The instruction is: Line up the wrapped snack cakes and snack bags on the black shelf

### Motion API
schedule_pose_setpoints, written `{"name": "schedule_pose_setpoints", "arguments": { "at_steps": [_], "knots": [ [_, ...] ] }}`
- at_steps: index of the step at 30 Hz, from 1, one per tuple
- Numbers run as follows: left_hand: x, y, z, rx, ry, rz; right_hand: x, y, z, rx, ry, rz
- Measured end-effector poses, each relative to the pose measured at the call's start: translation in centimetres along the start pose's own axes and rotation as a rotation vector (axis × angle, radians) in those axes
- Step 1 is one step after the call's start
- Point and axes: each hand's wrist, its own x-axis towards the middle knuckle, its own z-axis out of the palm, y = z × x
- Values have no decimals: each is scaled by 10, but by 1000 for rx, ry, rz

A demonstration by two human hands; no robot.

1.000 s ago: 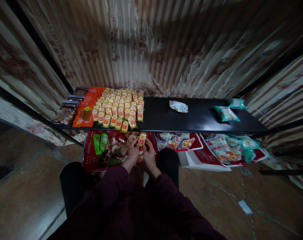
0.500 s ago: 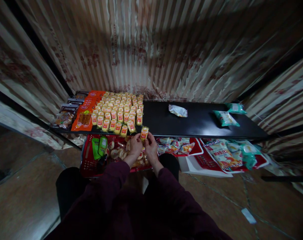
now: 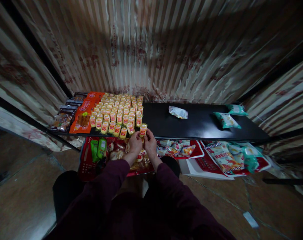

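My left hand (image 3: 134,144) and my right hand (image 3: 149,143) together pinch one small yellow snack packet (image 3: 142,130) at the front edge of a black shelf (image 3: 196,125). The packet stands at the right end of the nearest row of several like yellow packets (image 3: 117,113) lined up on the shelf's left half. Below my hands a red basket (image 3: 87,163) holds more snacks, among them two green packets (image 3: 98,148).
Orange packs (image 3: 85,107) and dark packs (image 3: 63,116) lie at the shelf's left end. A white bag (image 3: 178,112) and two green bags (image 3: 227,119) rest further right. Red trays of bagged snacks (image 3: 223,156) sit under the shelf. Striped curtain behind; tiled floor around my knees.
Both hands rose from the red basket with the yellow packet and brought it up to the shelf's front edge, beside the nearest row.
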Motion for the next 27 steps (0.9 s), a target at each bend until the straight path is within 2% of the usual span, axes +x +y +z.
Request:
{"name": "schedule_pose_setpoints", "arguments": {
  "at_steps": [12, 20, 27],
  "knots": [
    [4, 18, 3, 61, 1, 73, 24, 3, 5, 5, -3, -34],
    [14, 14, 9, 80, -12, 137, 37, 11, 10, 16, -15, -20],
    [18, 12, 12, 47, -25, 88, 42, 17, 16, 20, -22, 1]
  ]
}}
